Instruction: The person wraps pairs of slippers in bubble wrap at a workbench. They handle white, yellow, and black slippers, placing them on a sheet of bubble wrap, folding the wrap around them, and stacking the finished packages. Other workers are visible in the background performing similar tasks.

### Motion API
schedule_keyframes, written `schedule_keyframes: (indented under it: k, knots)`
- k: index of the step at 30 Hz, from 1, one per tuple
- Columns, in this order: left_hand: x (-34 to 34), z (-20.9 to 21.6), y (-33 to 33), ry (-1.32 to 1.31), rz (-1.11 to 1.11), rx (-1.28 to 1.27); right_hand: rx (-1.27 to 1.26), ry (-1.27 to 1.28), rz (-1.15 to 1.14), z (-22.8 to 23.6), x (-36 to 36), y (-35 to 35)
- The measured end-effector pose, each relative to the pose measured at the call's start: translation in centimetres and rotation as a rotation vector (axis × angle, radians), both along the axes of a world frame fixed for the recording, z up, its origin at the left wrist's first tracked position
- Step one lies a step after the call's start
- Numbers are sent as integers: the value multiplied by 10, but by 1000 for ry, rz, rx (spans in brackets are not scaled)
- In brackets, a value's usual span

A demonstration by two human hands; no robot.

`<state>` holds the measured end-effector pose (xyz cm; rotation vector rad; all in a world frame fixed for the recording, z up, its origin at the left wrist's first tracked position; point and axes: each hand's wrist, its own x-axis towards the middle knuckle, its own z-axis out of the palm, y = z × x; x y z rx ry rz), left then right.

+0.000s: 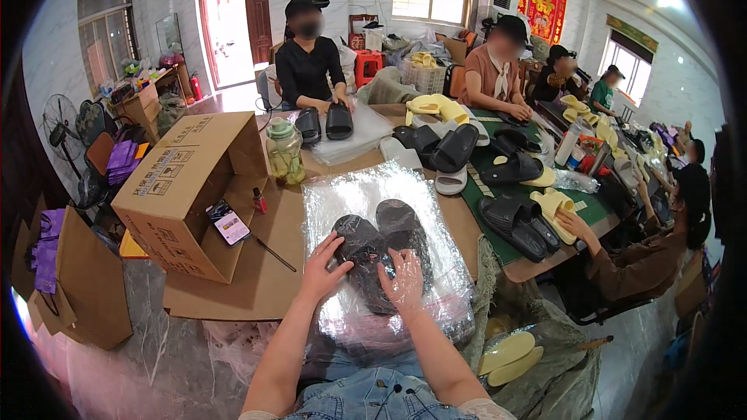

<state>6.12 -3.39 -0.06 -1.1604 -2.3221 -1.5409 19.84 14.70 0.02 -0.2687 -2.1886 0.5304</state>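
Note:
A pair of dark slide slippers lies side by side in front of me, the left slipper (359, 235) and the right slipper (399, 222). Shiny clear film seems to cover them at least partly; I cannot tell whether they are fully inside a bag. Beneath them spreads a stack of clear plastic bags (334, 190). My left hand (321, 271) rests on the left slipper's outer edge, fingers apart. My right hand (403, 284) lies over the lower part of the pair with its fingers spread. Neither hand grips anything.
To the left stands an open cardboard box (179, 187), with a phone (227, 225) and small red bottle (259, 201) at its opening. A lidded jar (285, 152) stands behind. More black slippers (513, 225) and yellow slippers (555, 214) lie rightward. Several people work around the tables.

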Motion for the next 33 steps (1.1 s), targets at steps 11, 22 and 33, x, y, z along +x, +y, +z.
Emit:
schedule_keyframes:
  k: [11,22,33]
  knots:
    - [-1,-3,0,24,9,0,-18,-53,10,4,2,0]
    - [3,4,0,-2,12,-8,-7,-27,8,4,3,0]
    - [4,5,0,-11,7,-3,20,3,11,5,2,0]
